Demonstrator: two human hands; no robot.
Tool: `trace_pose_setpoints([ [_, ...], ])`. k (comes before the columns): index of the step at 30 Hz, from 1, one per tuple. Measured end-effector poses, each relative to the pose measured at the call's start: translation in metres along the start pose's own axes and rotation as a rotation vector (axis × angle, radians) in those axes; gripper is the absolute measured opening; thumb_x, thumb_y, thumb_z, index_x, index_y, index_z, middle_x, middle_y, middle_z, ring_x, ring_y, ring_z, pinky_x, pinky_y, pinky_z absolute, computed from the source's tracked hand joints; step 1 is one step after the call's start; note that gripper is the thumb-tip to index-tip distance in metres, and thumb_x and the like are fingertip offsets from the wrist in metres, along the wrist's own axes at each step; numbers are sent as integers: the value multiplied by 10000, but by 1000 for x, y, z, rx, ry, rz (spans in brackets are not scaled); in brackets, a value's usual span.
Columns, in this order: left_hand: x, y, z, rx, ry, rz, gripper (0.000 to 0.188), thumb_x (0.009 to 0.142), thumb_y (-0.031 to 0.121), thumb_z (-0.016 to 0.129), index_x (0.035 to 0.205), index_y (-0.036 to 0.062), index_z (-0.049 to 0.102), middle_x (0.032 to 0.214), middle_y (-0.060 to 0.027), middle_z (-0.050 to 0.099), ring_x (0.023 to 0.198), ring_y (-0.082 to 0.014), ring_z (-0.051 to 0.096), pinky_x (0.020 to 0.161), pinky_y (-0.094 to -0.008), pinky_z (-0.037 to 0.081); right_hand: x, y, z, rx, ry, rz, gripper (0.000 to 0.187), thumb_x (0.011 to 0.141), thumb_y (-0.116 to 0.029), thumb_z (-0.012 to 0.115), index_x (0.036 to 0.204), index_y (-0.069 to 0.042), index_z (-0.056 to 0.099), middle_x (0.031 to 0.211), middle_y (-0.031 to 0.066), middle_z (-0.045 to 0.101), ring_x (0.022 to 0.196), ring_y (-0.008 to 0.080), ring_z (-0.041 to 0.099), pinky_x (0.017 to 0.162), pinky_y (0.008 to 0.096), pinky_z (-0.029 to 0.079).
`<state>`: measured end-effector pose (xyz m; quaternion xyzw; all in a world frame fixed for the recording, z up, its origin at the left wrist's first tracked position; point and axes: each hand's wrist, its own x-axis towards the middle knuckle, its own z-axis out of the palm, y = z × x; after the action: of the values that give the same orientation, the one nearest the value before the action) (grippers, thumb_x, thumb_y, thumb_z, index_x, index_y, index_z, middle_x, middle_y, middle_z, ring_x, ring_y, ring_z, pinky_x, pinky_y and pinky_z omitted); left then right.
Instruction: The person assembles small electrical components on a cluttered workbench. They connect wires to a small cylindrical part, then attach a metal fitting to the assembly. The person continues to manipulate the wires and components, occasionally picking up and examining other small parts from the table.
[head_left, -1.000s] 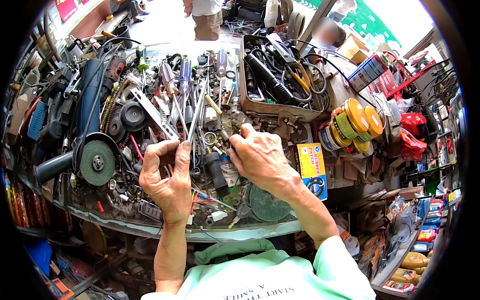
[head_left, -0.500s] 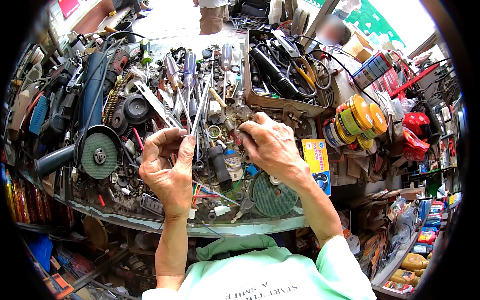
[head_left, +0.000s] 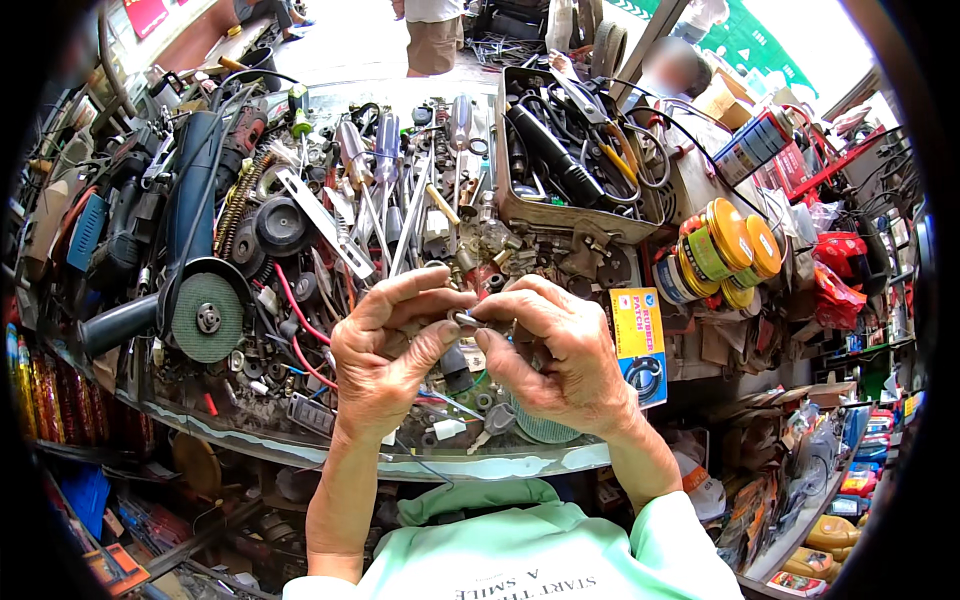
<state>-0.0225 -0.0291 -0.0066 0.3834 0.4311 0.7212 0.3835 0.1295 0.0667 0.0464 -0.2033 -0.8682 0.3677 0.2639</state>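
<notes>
Above the cluttered bench my two hands come together over a small shiny metal piece [head_left: 465,319], too small to name. The thumb and fingers of my left hand [head_left: 383,352] pinch it. On its other side, the bent fingers and thumb of my right hand [head_left: 562,355] close in at the piece's edge; whether they grip it as well is hard to tell. Under my right hand lies a green grinding disc [head_left: 548,428], mostly covered. A black cylindrical part [head_left: 456,368] shows between my hands.
An angle grinder [head_left: 207,316] lies at the left. Several screwdrivers [head_left: 387,150] and loose parts cover the bench. A metal tray [head_left: 590,222] of tools stands at the back, with a yellow and blue box [head_left: 638,345] and yellow-lidded tins [head_left: 728,232] at the right. People are beyond the bench.
My right hand has come back from the loose parts toward my left hand. My left hand has moved right, and the two now meet at the small metal piece.
</notes>
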Motion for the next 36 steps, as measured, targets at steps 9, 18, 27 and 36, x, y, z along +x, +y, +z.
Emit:
trace_pose_setpoints([
  [9,-3,-8,-7,-184,-21,-102,367,840,-79,690,1191,-49,589,1070,-145,682,982,-156,656,877,-272,550,-2,7,0,-171,23,-118,313,724,2,711,1035,-27,684,818,102,627,635,221,645,567,300,527],
  [18,-1,-8,-7,-83,25,-45,251,774,-132,723,1006,-35,716,1052,-91,634,938,-138,640,840,-240,551,-6,22,19,-23,214,-163,306,770,29,718,1069,-17,669,933,128,642,695,253,671,606,319,555],
  [27,-1,-7,-9,-197,56,-115,210,794,-114,714,996,-55,706,1026,-110,642,909,-154,658,816,-257,573,-7,17,18,-58,179,-134,221,811,-45,732,1012,-10,648,864,130,661,673,258,660,557,324,538],
  [36,2,-4,-8,-171,-26,-79,256,794,-129,701,1041,-62,687,1081,-112,639,946,-163,667,858,-272,577,-9,23,22,-23,192,-153,151,833,-46,716,957,-6,640,847,97,654,655,252,628,535,329,510],
])
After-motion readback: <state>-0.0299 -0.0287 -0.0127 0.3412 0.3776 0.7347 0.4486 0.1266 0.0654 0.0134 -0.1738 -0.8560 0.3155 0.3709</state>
